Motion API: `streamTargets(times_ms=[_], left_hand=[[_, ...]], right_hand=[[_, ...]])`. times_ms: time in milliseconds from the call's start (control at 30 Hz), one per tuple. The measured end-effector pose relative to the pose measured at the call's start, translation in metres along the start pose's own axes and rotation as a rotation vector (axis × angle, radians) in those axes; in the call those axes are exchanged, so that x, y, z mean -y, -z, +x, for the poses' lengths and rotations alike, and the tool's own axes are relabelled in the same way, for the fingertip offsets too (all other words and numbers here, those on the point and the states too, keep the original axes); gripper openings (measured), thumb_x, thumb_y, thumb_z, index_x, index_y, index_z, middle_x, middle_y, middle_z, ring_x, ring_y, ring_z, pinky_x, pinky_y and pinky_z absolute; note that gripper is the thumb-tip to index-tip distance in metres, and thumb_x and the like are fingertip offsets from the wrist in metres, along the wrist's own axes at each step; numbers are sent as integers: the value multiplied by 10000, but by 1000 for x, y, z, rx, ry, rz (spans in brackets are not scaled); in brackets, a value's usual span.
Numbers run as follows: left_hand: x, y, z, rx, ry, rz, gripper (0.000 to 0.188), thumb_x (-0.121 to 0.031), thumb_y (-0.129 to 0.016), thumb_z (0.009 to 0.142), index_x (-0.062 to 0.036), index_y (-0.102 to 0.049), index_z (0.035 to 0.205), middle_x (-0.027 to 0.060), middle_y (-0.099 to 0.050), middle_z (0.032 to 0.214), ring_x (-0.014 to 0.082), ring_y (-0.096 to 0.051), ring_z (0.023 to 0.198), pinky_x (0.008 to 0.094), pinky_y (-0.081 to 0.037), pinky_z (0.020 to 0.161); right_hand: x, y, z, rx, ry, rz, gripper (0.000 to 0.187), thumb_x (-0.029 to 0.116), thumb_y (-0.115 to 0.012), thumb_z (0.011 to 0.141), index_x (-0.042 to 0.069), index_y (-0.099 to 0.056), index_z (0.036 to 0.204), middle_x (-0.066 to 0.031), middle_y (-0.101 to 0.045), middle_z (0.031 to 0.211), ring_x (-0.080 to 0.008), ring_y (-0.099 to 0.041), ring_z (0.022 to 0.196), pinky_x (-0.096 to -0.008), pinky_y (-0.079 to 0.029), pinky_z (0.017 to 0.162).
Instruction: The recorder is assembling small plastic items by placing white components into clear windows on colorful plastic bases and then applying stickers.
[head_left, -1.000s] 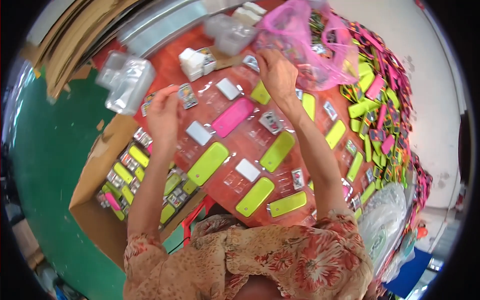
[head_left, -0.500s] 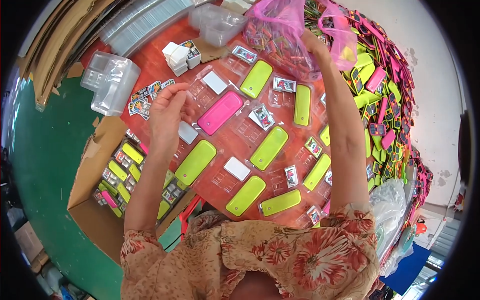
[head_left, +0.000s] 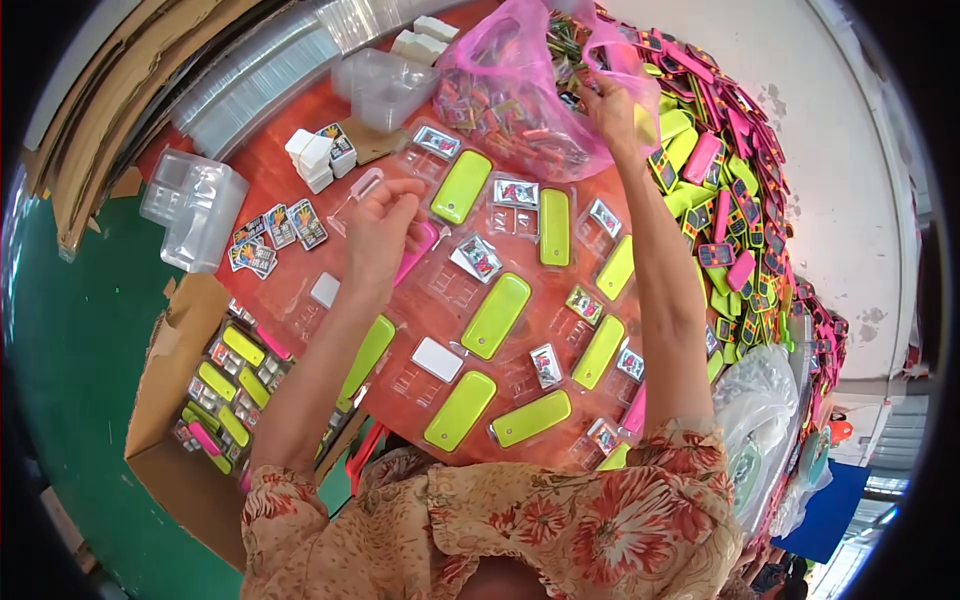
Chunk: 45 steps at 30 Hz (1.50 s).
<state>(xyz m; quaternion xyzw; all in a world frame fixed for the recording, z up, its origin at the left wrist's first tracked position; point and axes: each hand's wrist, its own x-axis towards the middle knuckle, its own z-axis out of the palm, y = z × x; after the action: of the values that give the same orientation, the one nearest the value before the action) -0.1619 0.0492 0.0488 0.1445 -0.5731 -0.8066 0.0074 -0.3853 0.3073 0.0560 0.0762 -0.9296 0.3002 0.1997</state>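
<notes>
Both hands are extended over the red worktop (head_left: 262, 187). The right hand (head_left: 607, 108) is at the open mouth of a pink translucent bag (head_left: 470, 72), which stands at the far edge of the worktop, right of centre, and contains many small packets (head_left: 540, 150). Its fingers are bent inward among the contents; whether they have hold of a packet cannot be determined. The left hand (head_left: 385, 230) is above the left half of the worktop, fingers curled and thumb drawn close to them; no object can be made out between them, and a firm grip cannot be confirmed. It partly covers a pink case (head_left: 414, 254). Yellow-green cases (head_left: 497, 316) in clear trays lie in slanting rows from mid-worktop to the near edge, several accompanied by picture-faced card packs (head_left: 545, 366) or a white block (head_left: 437, 358). Loose cards (head_left: 280, 227) lie toward the left edge, just beside clear plastic boxes (head_left: 200, 215). A heap of toy phones (head_left: 745, 225), yellow-green and pink, runs along the right edge. A carton (head_left: 160, 345) of filled trays stands off the near left corner.
</notes>
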Motion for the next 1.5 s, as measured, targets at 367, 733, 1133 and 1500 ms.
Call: streamTargets(times_ms=[367,733,1133,1500], left_hand=[[11,-42,8,242,69,-505,430,-348,-511,850,-61,-432,1159,61,-511,983,156,-524,878,311,-423,736],[18,18,-24,-139,137,-419,247,-182,-581,808,-48,-546,1013,53,-598,854,166,-589,711,281,-501,580],[7,76,-29,-167,116,-467,238,-207,-615,788,-51,-534,948,66,-582,750,176,-579,586,265,-469,467],[5,97,-45,-243,165,-500,203,-154,-621,773,-41,-525,911,57,-565,719,187,-575,550,256,-480,429]], right_hand=[[137,24,-120,663,-197,823,300,225,-508,837,23,-479,1056,-40,-549,811,-115,-521,603,-253,-430,551],[174,-24,-179,528,178,500,181,72,-522,796,5,-526,964,-158,-612,749,-277,-585,626,-350,-444,555],[185,-45,-160,583,-101,852,38,75,-552,785,38,-554,775,-14,-573,655,-86,-519,548,-224,-400,476],[179,-79,-174,361,539,-337,163,193,-546,772,34,-544,806,-128,-580,854,-309,-576,704,-385,-467,555]])
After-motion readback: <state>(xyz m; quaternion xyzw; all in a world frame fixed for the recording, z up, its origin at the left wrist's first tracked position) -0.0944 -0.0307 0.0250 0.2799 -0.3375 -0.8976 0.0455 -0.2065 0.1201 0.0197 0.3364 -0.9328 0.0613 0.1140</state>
